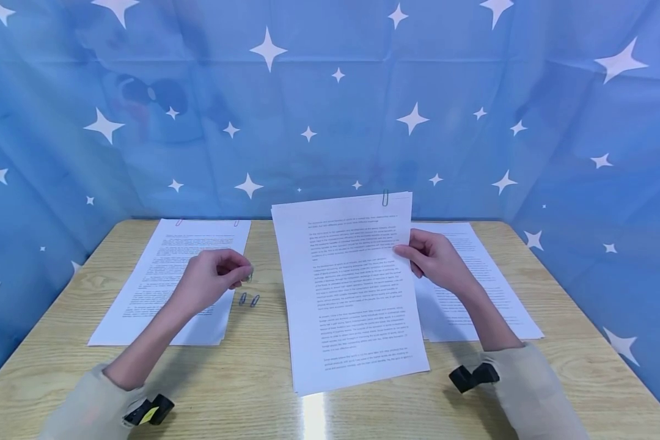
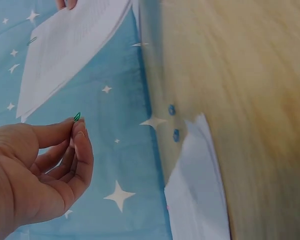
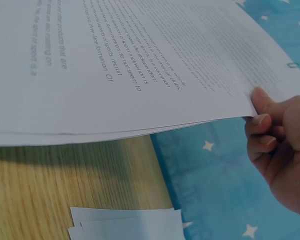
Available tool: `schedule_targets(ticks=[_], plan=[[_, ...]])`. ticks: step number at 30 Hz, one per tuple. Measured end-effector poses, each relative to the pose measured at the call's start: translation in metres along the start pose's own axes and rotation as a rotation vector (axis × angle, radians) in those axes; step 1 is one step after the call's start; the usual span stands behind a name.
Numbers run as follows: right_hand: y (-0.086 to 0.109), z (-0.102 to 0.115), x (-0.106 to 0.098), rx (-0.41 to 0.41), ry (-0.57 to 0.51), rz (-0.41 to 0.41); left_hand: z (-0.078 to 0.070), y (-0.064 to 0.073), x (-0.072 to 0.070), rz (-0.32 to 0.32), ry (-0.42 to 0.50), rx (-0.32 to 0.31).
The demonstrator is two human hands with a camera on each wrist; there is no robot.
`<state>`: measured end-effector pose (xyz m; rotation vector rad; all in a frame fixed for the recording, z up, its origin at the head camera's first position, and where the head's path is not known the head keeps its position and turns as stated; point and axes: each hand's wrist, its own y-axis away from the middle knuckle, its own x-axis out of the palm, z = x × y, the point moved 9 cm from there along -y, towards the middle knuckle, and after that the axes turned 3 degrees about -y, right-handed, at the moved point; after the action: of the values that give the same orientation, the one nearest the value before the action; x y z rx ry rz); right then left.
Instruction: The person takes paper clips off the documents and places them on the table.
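Observation:
My right hand (image 1: 437, 260) pinches the right edge of a few printed sheets (image 1: 357, 293), held upright above the table; thumb in front, fingers behind. A green paper clip (image 1: 385, 197) sits on their top edge near the right corner. Between thumb and fingertips my left hand (image 1: 214, 278) pinches another green paper clip (image 2: 77, 117), to the left of the sheets and apart from them. Below that hand two blue paper clips, one (image 1: 242, 299) beside the other (image 1: 255, 300), lie on the table.
On the left of the wooden table (image 1: 242, 397) lies a paper stack (image 1: 121, 318) with two pinkish clips at its top edge. Another printed stack (image 1: 506, 324) lies at right, partly behind the raised sheets. A blue star-patterned curtain (image 1: 319, 104) hangs behind.

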<state>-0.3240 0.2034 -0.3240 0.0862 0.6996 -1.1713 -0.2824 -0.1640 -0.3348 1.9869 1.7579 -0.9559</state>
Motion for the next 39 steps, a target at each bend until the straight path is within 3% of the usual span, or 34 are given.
schedule_targets(ticks=[16,27,39], plan=[[0.001,0.0,0.001,-0.005,0.005,0.002,0.025,0.013,0.01,0.142,-0.069,-0.087],[0.001,-0.003,0.003,0.017,-0.004,0.008,0.035,0.02,0.029,0.234,-0.024,-0.095],[0.0,-0.003,0.004,0.02,-0.009,0.01,0.048,0.024,0.037,0.279,-0.032,-0.156]])
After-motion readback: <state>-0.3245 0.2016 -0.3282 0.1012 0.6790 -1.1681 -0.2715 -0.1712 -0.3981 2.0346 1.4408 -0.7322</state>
